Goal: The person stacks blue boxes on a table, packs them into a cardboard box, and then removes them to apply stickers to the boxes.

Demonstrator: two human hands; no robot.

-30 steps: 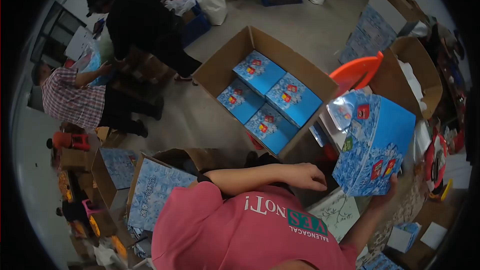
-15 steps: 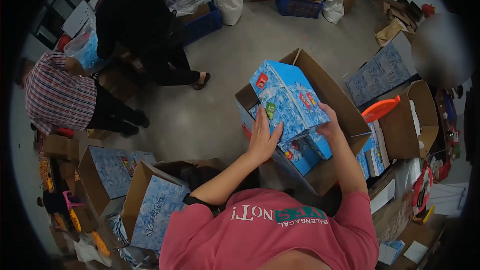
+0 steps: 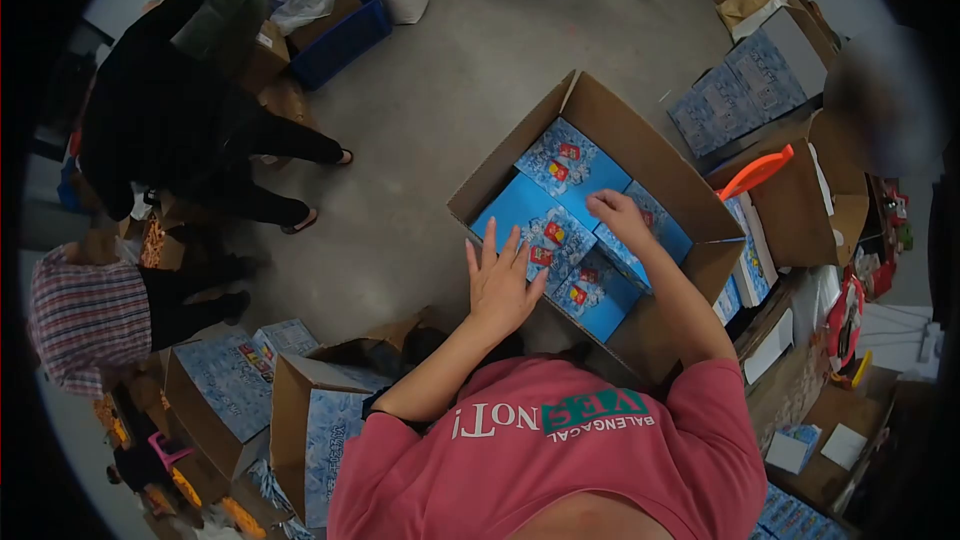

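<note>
Head view: blue box (image 3: 522, 213) just landed in 12 o'clock carton (image 3: 652, 143), layer two apparently; left hand (image 3: 503, 295) splayed, right hand (image 3: 622, 218) curled, grip unclear.

Packing carton (image 3: 645, 162), contents and surroundings

On my feed: far box (image 3: 590, 168) at the carton's far corner, right box (image 3: 664, 217) toward its right corner, left box (image 3: 518, 208) toward its left corner, near box (image 3: 602, 302) along the near-left edge. Left hand (image 3: 502, 288) crosses that edge; right hand (image 3: 620, 219) is over the middle. I see side carton (image 3: 808, 205) beyond the right corner, crate (image 3: 345, 45) far left.
</note>
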